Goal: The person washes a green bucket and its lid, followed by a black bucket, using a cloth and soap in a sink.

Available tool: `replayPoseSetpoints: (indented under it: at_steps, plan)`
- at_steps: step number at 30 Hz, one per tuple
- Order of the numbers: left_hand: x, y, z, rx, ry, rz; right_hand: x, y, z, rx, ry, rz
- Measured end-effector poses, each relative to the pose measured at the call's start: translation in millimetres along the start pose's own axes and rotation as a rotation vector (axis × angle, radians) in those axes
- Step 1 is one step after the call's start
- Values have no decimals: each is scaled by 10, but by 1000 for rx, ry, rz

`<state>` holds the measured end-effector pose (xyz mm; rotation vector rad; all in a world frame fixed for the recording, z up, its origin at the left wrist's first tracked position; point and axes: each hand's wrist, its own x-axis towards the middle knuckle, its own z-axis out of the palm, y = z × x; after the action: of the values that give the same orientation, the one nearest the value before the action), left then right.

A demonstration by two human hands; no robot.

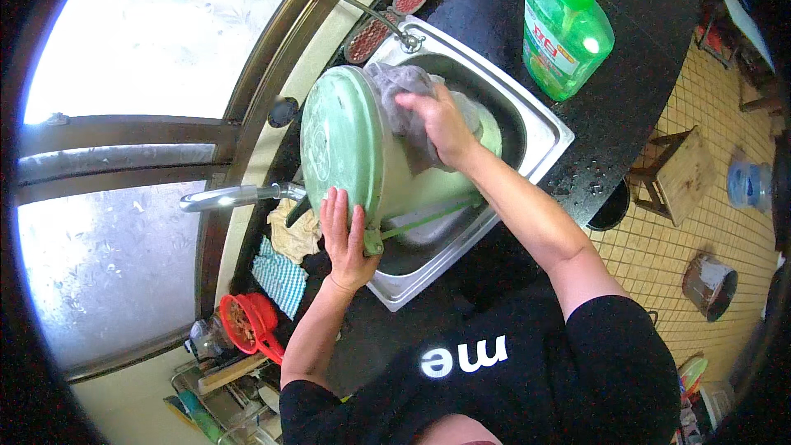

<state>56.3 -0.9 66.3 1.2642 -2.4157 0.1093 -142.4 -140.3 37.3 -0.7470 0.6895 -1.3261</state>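
Observation:
A pale green bucket [338, 128] lies tilted on its side over the steel sink [540, 136], its round green end facing left. My left hand [348, 247] grips the near edge of that end, fingers laid over the rim beside the handle's joint. The bucket's thin green handle [432, 215] runs along the near side. My right hand [445, 125] presses a wet-looking grey cloth [404, 86] against the bucket's upper side. The cloth covers part of the bucket, and my right fingertips are partly hidden in it.
A chrome tap [239, 196] reaches left of the sink; a thin curved spout [354, 2] stands behind it. A green pump bottle [567, 33] is on the black counter at the right. Cloths [280, 276] and a red strainer [247, 321] lie left. A wooden stool [677, 175] stands on the tiled floor.

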Motion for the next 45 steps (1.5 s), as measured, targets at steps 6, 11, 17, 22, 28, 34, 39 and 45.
replayPoseSetpoints:
  at_steps: [6,11,17,22,28,34,39,45]
  plan:
    - [63,43,-139,-169,-173,-94,-593,415,78,-813,192,-644]
    - [225,74,-176,-259,-117,-212,-1004,282,373,-572,125,-480]
    - [217,211,-12,-166,33,-209,-947,354,242,-862,111,-560]
    - [139,163,55,-90,45,-151,-253,395,-234,-967,312,-75]
    - [317,303,44,-52,-33,-107,122,846,-1090,-1023,489,337]
    - [354,233,-83,-64,-116,-186,-411,291,-67,-576,215,-328]
    - [106,96,-19,-156,-65,-124,-279,-52,117,-540,14,-255]
    - [293,204,-223,-323,-138,-222,-962,-44,331,-488,154,-294]
